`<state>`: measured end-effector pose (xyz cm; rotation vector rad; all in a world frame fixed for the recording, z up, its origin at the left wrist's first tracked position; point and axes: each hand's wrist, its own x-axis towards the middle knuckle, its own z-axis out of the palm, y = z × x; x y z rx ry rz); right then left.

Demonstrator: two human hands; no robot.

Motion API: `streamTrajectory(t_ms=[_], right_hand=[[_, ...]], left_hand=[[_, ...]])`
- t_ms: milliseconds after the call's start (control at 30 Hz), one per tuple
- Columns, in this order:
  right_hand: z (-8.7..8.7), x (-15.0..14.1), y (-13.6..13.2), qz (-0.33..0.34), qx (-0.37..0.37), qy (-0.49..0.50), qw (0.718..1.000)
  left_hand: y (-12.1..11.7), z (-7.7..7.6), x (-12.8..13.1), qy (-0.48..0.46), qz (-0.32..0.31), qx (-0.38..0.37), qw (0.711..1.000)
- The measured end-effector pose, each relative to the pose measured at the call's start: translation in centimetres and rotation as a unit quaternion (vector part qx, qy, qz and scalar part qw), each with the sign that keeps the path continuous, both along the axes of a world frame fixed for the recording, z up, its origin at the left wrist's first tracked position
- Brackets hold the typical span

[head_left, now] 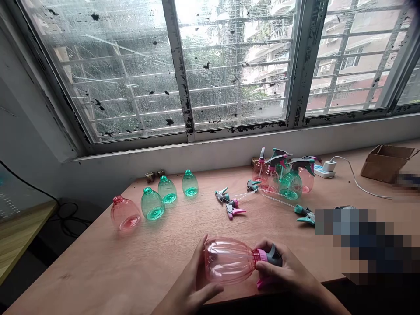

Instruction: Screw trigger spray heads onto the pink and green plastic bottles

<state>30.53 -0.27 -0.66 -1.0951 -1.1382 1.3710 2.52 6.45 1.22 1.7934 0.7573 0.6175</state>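
Note:
I hold a pink see-through spray bottle (229,260) on its side above the near edge of the wooden table (164,245). My left hand (193,284) is wrapped round the bottle's base. My right hand (285,273) grips the grey and pink trigger head (271,258) at the bottle's neck.
One pink headless bottle (124,213) and three green ones (167,190) stand at the left. Loose trigger heads (229,203) with tubes lie mid-table. Several assembled sprayers (285,175) stand by the wall, beside a power strip (324,169) and a cardboard box (385,162). A blurred patch covers the right.

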Motion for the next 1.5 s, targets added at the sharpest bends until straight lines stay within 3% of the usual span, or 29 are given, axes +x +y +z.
streamTrajectory(t_ms=[433,800,1067,1333,1500], right_hand=[[-0.18,0.01,0.04,0.002,0.004,0.004,1.0],[-0.31,0.26,-0.01,0.005,-0.002,-0.017,1.0],[-0.36,0.2,0.09,0.007,0.013,-0.004,1.0],[-0.61,0.29,0.11,0.011,0.011,-0.004,1.0],[-0.54,0.24,-0.02,0.008,0.011,-0.006,1.0]], left_hand=[[-0.18,0.26,-0.03,0.005,0.037,-0.018,0.999],[0.34,-0.23,0.17,-0.008,0.008,0.035,0.999],[0.24,-0.32,-0.25,0.016,0.01,0.006,1.0],[0.2,-0.23,0.07,0.01,0.018,0.056,0.998],[-0.03,0.3,0.01,0.006,0.023,0.02,1.0]])
